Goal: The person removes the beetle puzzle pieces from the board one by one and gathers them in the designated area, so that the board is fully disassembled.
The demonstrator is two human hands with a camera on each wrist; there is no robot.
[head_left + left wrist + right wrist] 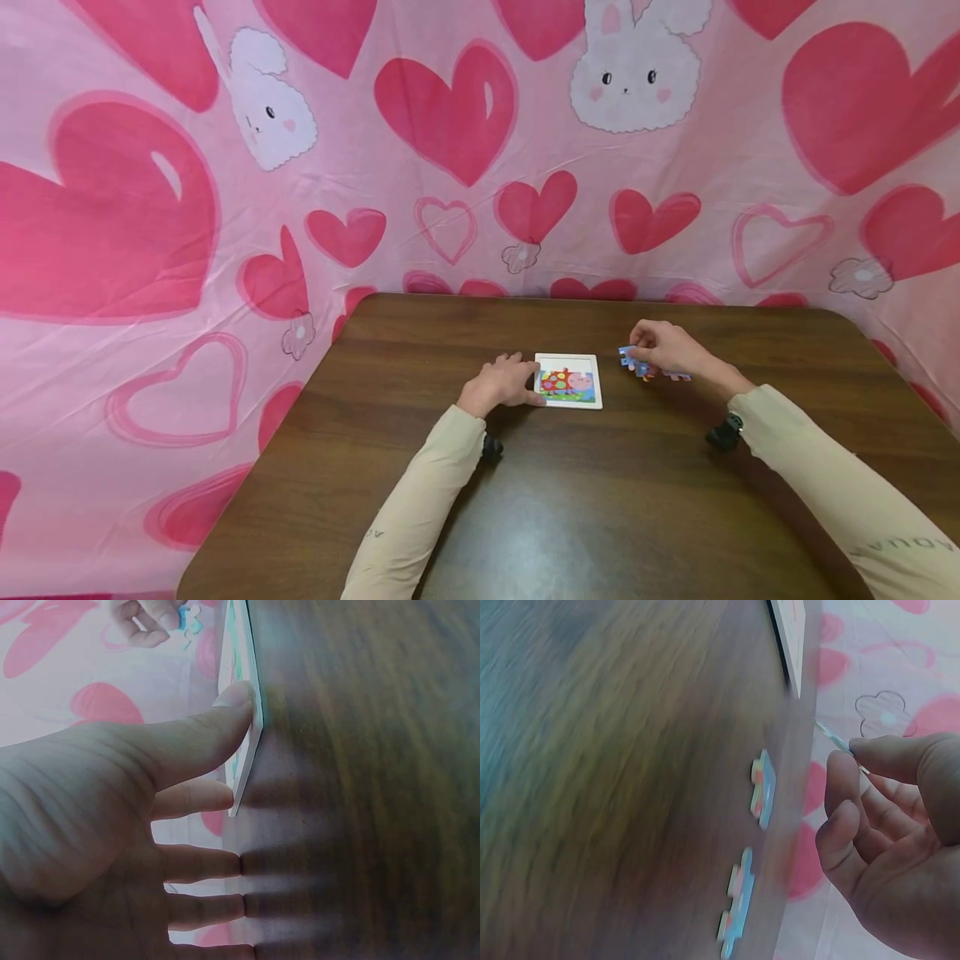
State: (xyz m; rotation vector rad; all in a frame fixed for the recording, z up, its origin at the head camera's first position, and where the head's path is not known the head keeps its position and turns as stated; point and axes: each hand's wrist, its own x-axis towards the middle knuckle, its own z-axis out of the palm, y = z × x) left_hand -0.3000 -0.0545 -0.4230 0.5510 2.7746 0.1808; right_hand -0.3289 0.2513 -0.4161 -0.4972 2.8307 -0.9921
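A white-framed jigsaw puzzle tray [567,405] lies on the table, its lower part filled with a red, colourfully spotted body and a pink face, while its upper strip shows white. My left hand [498,383] rests at the tray's left side. In the left wrist view its thumb [236,696] lies on the tray's edge, and the other fingers reach straight down to the tabletop. To the right of the tray, my right hand [670,346] pinches a thin blue puzzle piece [832,736] between thumb and fingertips, raised above the table. Below that hand lie loose puzzle pieces [763,791].
The brown wooden table [555,483] has rounded corners. A pink cloth [465,242] printed with hearts and rabbits hangs behind it and along the left. Dark wrist devices [724,433] sit under both cream sleeves.
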